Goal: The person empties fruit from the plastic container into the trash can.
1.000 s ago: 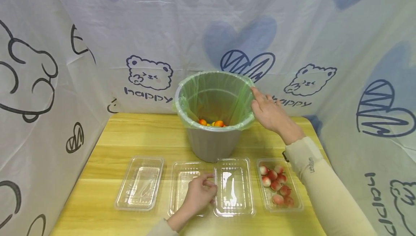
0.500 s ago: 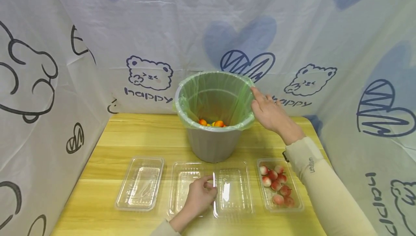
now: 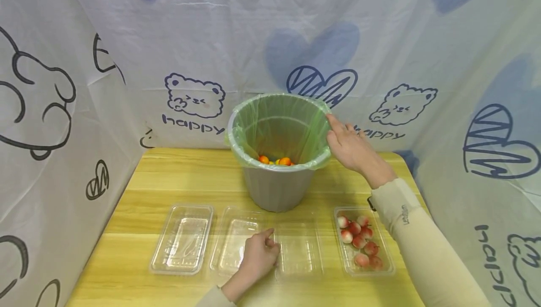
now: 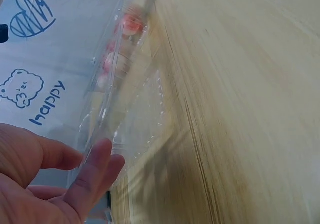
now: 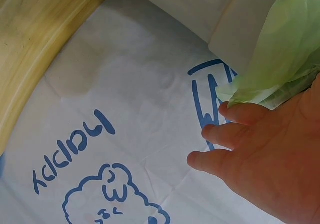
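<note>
Left grip pinches a clear plastic tray; only its wrist view shows straight fingers. Right grip, open, touches the green bin bag.

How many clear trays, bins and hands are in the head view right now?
Clear trays: 4, namely far-left tray, second tray, third tray, fruit tray.
Bins: 1, the grey bin.
Hands: 2, left hand, right hand.
Total: 7.
</note>
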### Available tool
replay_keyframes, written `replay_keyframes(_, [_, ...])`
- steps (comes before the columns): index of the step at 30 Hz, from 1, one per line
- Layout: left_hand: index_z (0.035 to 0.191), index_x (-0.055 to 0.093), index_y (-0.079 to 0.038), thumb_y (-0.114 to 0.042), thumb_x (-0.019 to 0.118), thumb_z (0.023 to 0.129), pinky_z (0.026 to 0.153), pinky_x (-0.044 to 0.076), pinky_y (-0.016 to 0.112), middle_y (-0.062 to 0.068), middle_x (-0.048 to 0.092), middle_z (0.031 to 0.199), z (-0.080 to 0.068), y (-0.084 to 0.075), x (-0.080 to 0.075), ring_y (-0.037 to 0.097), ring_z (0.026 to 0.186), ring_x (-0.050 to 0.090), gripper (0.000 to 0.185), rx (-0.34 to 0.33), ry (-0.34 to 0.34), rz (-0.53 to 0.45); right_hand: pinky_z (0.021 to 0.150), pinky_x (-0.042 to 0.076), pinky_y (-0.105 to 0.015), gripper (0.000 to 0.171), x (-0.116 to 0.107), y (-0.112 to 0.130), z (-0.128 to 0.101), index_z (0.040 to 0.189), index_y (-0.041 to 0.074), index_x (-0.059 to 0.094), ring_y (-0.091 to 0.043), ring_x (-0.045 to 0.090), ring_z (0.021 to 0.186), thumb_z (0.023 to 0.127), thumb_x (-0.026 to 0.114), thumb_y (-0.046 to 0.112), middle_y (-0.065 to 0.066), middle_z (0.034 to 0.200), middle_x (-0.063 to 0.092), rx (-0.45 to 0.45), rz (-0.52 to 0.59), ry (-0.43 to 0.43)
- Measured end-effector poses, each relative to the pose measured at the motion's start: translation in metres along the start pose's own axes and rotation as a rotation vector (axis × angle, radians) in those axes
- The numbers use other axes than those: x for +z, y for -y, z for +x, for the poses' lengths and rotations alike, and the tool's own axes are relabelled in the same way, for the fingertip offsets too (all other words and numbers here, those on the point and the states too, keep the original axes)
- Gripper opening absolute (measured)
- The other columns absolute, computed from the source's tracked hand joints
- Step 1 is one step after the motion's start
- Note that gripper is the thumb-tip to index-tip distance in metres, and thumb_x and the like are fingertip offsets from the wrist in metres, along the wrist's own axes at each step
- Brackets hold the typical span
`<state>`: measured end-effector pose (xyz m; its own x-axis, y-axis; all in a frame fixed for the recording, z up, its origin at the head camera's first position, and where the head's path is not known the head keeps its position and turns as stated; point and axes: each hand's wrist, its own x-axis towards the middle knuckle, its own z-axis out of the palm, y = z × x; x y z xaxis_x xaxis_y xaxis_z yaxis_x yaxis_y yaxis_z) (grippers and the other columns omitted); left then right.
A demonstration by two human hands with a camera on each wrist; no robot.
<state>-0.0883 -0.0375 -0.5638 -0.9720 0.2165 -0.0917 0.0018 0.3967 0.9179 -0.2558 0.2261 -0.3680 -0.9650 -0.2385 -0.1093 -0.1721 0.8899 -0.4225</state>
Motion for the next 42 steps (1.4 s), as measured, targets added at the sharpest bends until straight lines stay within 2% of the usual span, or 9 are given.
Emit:
replay_keyframes(8, [0.137, 0.05, 0.026, 0.008, 0.067, 0.09, 0.042, 0.049, 0.014, 0.001, 0.06, 0.073, 0.001, 0.003, -0.002, 0.003, 0.047, 0.058, 0.053, -0.036, -0.002, 0.047, 0.129, -0.005, -0.074, 0.067, 0.002, 0.003, 0.002, 0.171, 0.021, -0.003, -0.053, 0.004, 0.161, 0.108, 0.005, 0.045, -0.011, 0.178, 0.008, -0.005, 0.008, 0.004])
replay_keyframes(15, [0.129, 0.053, 0.029, 0.0, 0.068, 0.093, 0.037, 0.04, 0.011, 0.02, 0.07, 0.079, 0.001, -0.003, -0.01, -0.003, 0.041, 0.042, 0.049, 0.001, 0.011, 0.111, 0.129, -0.005, -0.074, 0.067, 0.003, 0.003, 0.003, 0.171, 0.021, -0.002, -0.053, 0.004, 0.161, 0.109, 0.006, 0.044, -0.011, 0.178, 0.009, -0.017, 0.007, -0.003])
replay_keyframes(17, [0.13, 0.053, 0.029, -0.004, 0.068, 0.094, 0.036, 0.038, 0.01, 0.02, 0.072, 0.08, 0.001, -0.005, -0.013, -0.002, 0.04, 0.039, 0.051, 0.007, 0.017, 0.126, 0.129, -0.005, -0.074, 0.067, 0.003, 0.003, 0.003, 0.171, 0.02, -0.003, -0.054, 0.004, 0.161, 0.109, 0.006, 0.044, -0.012, 0.178, 0.008, -0.02, 0.011, 0.0])
replay_keyframes(22, [0.142, 0.04, 0.029, -0.011, 0.065, 0.098, 0.038, 0.042, 0.012, 0.013, 0.071, 0.076, 0.0, -0.008, -0.021, 0.003, 0.045, 0.05, 0.064, -0.032, 0.074, 0.065, 0.129, -0.004, -0.074, 0.067, 0.001, 0.002, 0.003, 0.171, 0.019, -0.003, -0.054, 0.003, 0.16, 0.11, 0.008, 0.044, -0.012, 0.178, 0.007, -0.012, 0.028, 0.009])
replay_keyframes(28, [0.142, 0.04, 0.028, -0.015, 0.065, 0.101, 0.045, 0.052, 0.014, 0.021, 0.078, 0.094, -0.002, -0.009, -0.034, 0.015, 0.057, 0.067, 0.065, -0.035, 0.13, 0.051, 0.129, -0.003, -0.073, 0.066, 0.001, 0.0, 0.003, 0.171, 0.019, 0.0, -0.054, 0.004, 0.16, 0.11, 0.011, 0.043, -0.012, 0.178, 0.008, -0.015, 0.041, -0.001])
replay_keyframes(31, [0.142, 0.043, 0.027, -0.015, 0.064, 0.101, 0.042, 0.047, 0.014, 0.022, 0.077, 0.094, 0.004, -0.015, -0.051, 0.01, 0.055, 0.062, 0.062, -0.029, 0.113, 0.068, 0.13, -0.002, -0.073, 0.066, 0.002, 0.0, 0.003, 0.171, 0.018, 0.002, -0.054, 0.004, 0.16, 0.111, 0.013, 0.042, -0.013, 0.178, 0.008, -0.025, 0.043, -0.011])
replay_keyframes(35, [0.146, 0.045, 0.021, -0.013, 0.063, 0.101, 0.04, 0.048, 0.019, 0.022, 0.078, 0.096, 0.022, -0.033, -0.089, 0.014, 0.06, 0.068, 0.06, -0.021, -0.025, 0.094, 0.13, 0.0, -0.073, 0.066, 0.002, 0.0, 0.004, 0.171, 0.015, 0.005, -0.053, 0.005, 0.161, 0.111, 0.016, 0.041, -0.016, 0.177, 0.01, -0.032, 0.039, -0.023])
replay_keyframes(39, [0.153, 0.044, 0.01, -0.018, 0.062, 0.104, 0.065, 0.067, 0.032, 0.027, 0.075, 0.117, 0.041, -0.056, -0.14, 0.035, 0.093, 0.078, 0.06, 0.017, -0.186, 0.163, 0.13, 0.001, -0.073, 0.066, -0.001, 0.001, 0.003, 0.171, 0.013, 0.006, -0.052, 0.007, 0.161, 0.112, 0.017, 0.04, -0.019, 0.176, 0.012, -0.046, 0.032, -0.031])
replay_keyframes(42, [0.157, 0.042, 0.003, -0.023, 0.059, 0.107, 0.093, 0.066, 0.045, 0.027, 0.07, 0.133, 0.056, -0.071, -0.173, 0.042, 0.118, 0.072, 0.059, 0.092, -0.259, 0.215, 0.132, 0.007, -0.07, 0.068, -0.002, 0.0, 0.002, 0.171, 0.012, 0.005, -0.051, 0.011, 0.161, 0.113, 0.019, 0.044, -0.023, 0.176, 0.012, -0.053, 0.029, -0.044])
